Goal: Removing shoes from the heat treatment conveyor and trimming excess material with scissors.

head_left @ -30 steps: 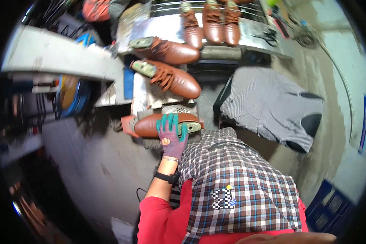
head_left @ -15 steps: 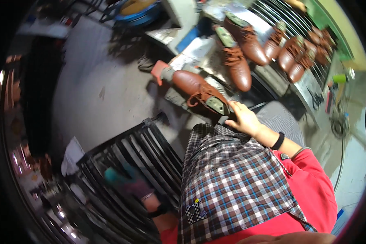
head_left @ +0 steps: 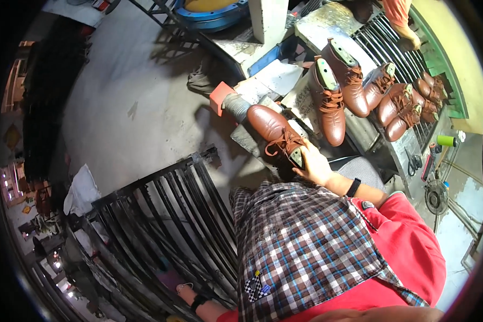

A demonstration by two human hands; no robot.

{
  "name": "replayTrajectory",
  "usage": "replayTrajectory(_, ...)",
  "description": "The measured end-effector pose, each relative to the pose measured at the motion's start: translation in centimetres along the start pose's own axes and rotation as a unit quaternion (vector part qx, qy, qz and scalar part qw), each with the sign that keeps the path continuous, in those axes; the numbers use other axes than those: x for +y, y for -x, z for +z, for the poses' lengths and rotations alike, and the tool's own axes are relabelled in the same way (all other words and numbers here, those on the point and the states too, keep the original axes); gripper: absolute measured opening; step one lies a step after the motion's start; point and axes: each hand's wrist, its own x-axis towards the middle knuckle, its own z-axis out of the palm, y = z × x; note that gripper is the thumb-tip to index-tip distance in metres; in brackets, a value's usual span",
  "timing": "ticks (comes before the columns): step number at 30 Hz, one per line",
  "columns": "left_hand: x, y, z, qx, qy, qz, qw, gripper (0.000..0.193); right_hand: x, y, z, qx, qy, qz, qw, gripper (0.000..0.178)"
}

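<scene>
My right hand [head_left: 314,163] is closed around the heel of a brown lace-up shoe [head_left: 268,122], where a green shoe last shows in the opening. The shoe's toe points away to the left, beside a grey ribbed cylinder [head_left: 235,106] with an orange-red cap [head_left: 218,97]. Low on the left, my left hand [head_left: 170,280], in what looks like a purple and teal glove, is down at the black barred rack [head_left: 161,196]. Its fingers are dark and partly hidden there. Two more brown shoes [head_left: 331,115] [head_left: 353,86] stand on the bench just beyond my right hand.
Several brown shoes [head_left: 397,104] sit on a slatted rack at the right. Another person's hand [head_left: 408,40] reaches over its far end. Scissors [head_left: 413,163] and a green cylinder [head_left: 446,140] lie farther right. A white cloth [head_left: 82,190] hangs at the rack's left corner.
My right hand has gone from resting with outstretched fingers at the shoe's heel to gripping it. My left hand has moved lower along the barred rack. The other person's arm reaches farther in.
</scene>
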Motion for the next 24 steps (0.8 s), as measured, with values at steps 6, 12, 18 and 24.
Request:
replayTrajectory(6, 10.9, 8.3, -1.7, -0.023, 0.034, 0.009, 0.999, 0.059, 0.8, -0.8, -0.2, -0.078, -0.002, 0.018, 0.997, 0.077)
replayTrajectory(12, 19.1, 7.2, -0.6, -0.067, -0.091, -0.03, 0.993, 0.067, 1.1, -1.0, -0.8, -0.1, -0.01, 0.032, 0.994, 0.076)
replayTrajectory(18, 18.3, 2.5, 2.6, 0.053, -0.027, 0.123, 0.991, 0.052, 1.3, -2.7, -4.0, -0.16, -0.429, 0.199, 0.866, 0.072)
replayTrajectory(24, 22.7, 11.5, 1.6, 0.065, 0.031, 0.151, 0.986, 0.05, -2.2, -9.3, -13.9, -0.24, -0.4, 0.026, 0.884, 0.084)
